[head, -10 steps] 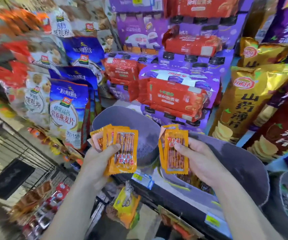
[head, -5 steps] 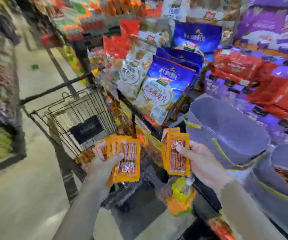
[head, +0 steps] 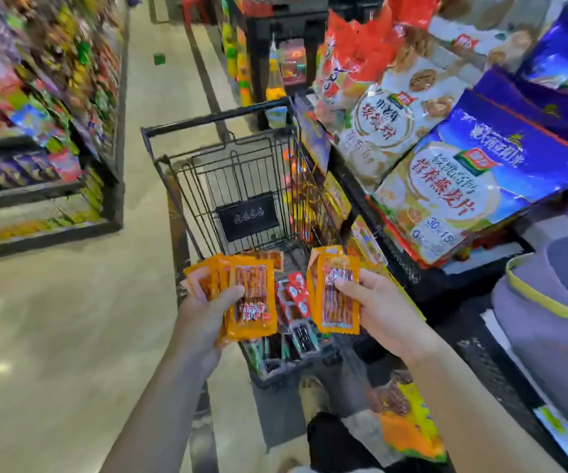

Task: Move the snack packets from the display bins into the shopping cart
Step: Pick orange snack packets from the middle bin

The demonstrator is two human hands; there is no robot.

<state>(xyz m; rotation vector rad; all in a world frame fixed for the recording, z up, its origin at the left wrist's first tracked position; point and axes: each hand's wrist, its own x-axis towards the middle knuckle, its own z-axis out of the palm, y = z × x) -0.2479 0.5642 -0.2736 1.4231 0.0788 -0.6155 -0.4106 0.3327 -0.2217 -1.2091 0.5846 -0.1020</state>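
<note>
Shop aisle, pale glossy floor (head: 71, 319) running up between blurred shelving (head: 36, 97) on the left and a display stand (head: 422, 268) on the right. Black wire shopping cart (head: 214, 121) sits along the stand's left edge; touching it or just beside, cannot tell.

Left hand (head: 204, 319) grasps a fan of orange snack packets (head: 252, 298), thumb across the front one. Count behind it is unclear. Right hand (head: 381, 308) pinches a thinner stack of the same packets (head: 339, 295), thumb on the front, at least two. Both bundles are held over the near end of the cart basket, apart from each other.

Hidden or doubtful:
- Near end of the basket is largely covered by hands and packets.
- The gap between the bundles shows red-and-white and dark packets (head: 293, 302) lying in the cart.
- An orange edge behind the left fan: held or lying in the cart, cannot tell.
- Grey fabric bin (head: 542, 329) at the right edge is cut off by the frame, contents not visible.
- Large blue-and-white bags (head: 463, 186) are stacked on the stand, print partly smeared.

Room: wire shows through at the far end of the basket, below a black plaque (head: 246, 216). Wide floor lies left of the cart.
</note>
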